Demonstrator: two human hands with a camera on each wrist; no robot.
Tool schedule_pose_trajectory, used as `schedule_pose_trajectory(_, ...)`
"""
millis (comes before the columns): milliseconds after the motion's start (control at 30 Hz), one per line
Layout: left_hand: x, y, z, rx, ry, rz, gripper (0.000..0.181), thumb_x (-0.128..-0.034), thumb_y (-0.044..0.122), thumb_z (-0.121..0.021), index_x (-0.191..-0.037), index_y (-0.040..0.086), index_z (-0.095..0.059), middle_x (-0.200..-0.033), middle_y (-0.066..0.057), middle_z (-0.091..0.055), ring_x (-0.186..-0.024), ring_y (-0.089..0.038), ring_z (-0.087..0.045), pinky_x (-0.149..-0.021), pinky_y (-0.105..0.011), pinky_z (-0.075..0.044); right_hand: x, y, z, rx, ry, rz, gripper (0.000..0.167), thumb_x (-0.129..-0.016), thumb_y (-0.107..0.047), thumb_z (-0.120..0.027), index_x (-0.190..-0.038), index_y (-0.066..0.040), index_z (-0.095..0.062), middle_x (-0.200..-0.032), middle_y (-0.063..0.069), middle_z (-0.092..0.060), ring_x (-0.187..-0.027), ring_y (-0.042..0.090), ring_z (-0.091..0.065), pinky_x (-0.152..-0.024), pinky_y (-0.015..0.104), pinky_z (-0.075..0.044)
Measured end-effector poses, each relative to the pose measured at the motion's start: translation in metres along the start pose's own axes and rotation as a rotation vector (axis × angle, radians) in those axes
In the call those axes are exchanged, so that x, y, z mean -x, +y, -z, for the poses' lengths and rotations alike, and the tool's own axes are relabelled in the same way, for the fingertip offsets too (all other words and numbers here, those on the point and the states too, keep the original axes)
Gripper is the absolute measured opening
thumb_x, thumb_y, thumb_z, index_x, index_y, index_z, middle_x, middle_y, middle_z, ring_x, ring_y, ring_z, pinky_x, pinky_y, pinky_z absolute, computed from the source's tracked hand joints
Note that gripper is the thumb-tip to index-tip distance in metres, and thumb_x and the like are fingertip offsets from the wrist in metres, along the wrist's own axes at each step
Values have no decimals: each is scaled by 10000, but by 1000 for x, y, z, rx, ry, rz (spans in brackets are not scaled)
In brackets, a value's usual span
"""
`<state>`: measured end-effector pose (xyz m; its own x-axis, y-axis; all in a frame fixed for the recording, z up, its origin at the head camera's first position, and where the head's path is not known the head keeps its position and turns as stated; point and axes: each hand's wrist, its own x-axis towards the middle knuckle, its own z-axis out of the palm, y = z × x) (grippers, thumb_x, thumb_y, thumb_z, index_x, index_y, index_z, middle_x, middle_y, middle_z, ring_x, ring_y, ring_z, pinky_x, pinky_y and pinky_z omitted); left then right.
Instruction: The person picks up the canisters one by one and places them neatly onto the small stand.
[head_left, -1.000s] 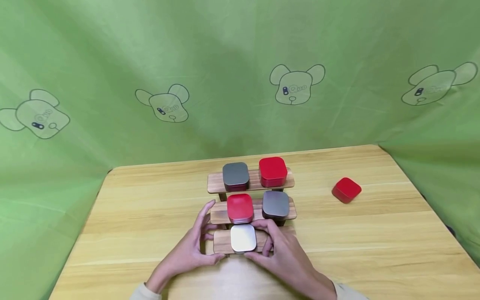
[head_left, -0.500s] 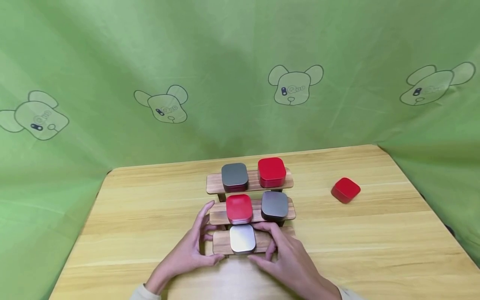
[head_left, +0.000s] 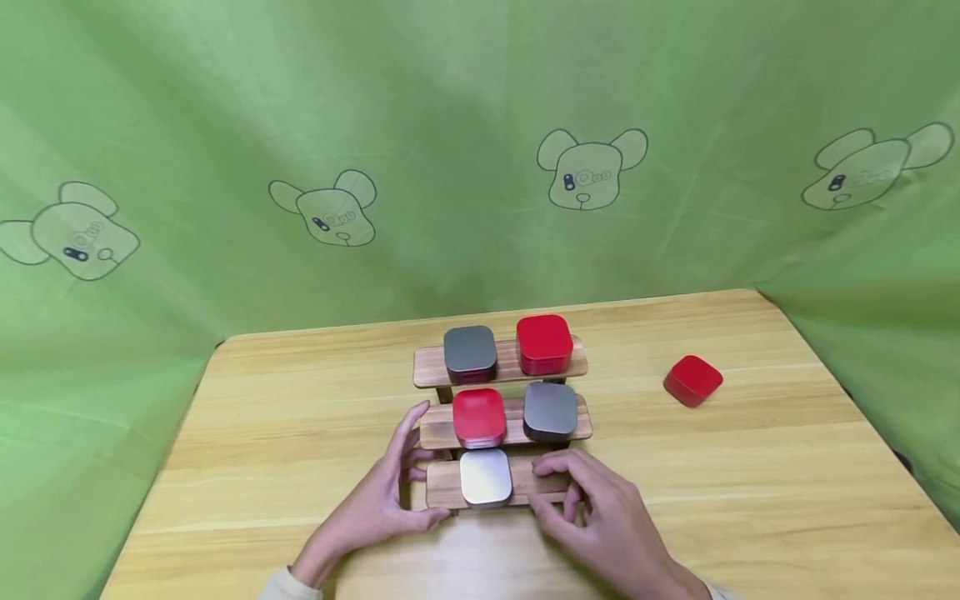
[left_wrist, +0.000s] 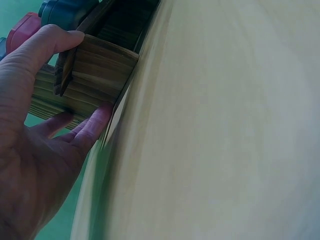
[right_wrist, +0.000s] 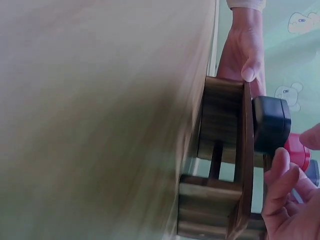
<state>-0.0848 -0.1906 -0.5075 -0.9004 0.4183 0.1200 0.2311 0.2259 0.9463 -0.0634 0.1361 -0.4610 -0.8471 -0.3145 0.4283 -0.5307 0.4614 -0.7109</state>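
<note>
A three-step wooden stand (head_left: 444, 485) sits near the front of the table. My left hand (head_left: 382, 492) holds its left end, thumb at the lowest step's front edge and fingers against the side panel (left_wrist: 102, 75). On that lowest step, left of its middle, rests a square tin with a shiny silver lid (head_left: 486, 477). Just right of this tin is my right hand (head_left: 600, 512), over the step's right part, thumb and fingers apart with nothing between them. The middle step bears a red tin (head_left: 480, 415) and a grey tin (head_left: 551, 408).
The top step carries another grey-lidded tin (head_left: 470, 352) and a larger-looking red tin (head_left: 544, 342). A lone red tin (head_left: 693, 380) lies on the table (head_left: 780, 467) to the right. Green cloth (head_left: 465, 250) with bear outlines hangs behind and at both sides.
My right hand has let go of the silver-lidded tin and drawn away to the right. The tin stays on the lowest step, and my left hand keeps its place.
</note>
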Motion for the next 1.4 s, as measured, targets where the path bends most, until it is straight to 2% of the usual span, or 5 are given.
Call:
schedule_pose_trajectory(100,0,-1,-1,0,-5,-7,1356,-791,94,-983,-1757,363,-70,-1770,-195,-209,-1381,-363,-583,-1072,-390,-567,1,6,5,-25,45,38,366,-857,-10,-898,-1106,-223,-737,-996,-114,-689,-667,21,-565,-518,142,-451)
schedule_pose_trajectory(267,1,0,-1,-1,2,-5,1359,-787,83,-985,-1757,362,-76,-1780,-178,-177,-1382,-353,-585,-1070,-380,-568,4,23,13,-68,102,66,415,-833,96,-866,-1091,-207,-751,-802,-143,-583,-624,35,-525,-499,142,-433)
schedule_pose_trajectory(700,0,0,0,3,0,-8,1368,-779,72,-986,-1758,357,-74,-1792,-161,-142,-1386,-356,-582,-1069,-386,-568,-1,43,60,-12,25,-289,239,-990,-92,-812,-1212,-142,-738,-686,-71,-554,-584,127,-527,-502,239,-462)
schedule_pose_trajectory(967,0,0,0,-3,2,-12,1368,-778,69,-986,-1758,351,-75,-1792,-162,-138,-1382,-360,-583,-1071,-385,-567,-13,62,94,103,98,-304,370,-983,-121,-834,-1332,-149,-713,-713,-5,-574,-603,141,-517,-465,243,-411)
schedule_pose_trajectory(1400,1,1,0,-6,1,-5,1369,-783,75,-988,-1759,352,-69,-1792,-175,-127,-1390,-355,-581,-1068,-379,-567,-23,103,131,230,77,-416,671,-990,-368,-837,-1566,-153,-570,-868,93,-612,-725,168,-557,-527,297,-423)
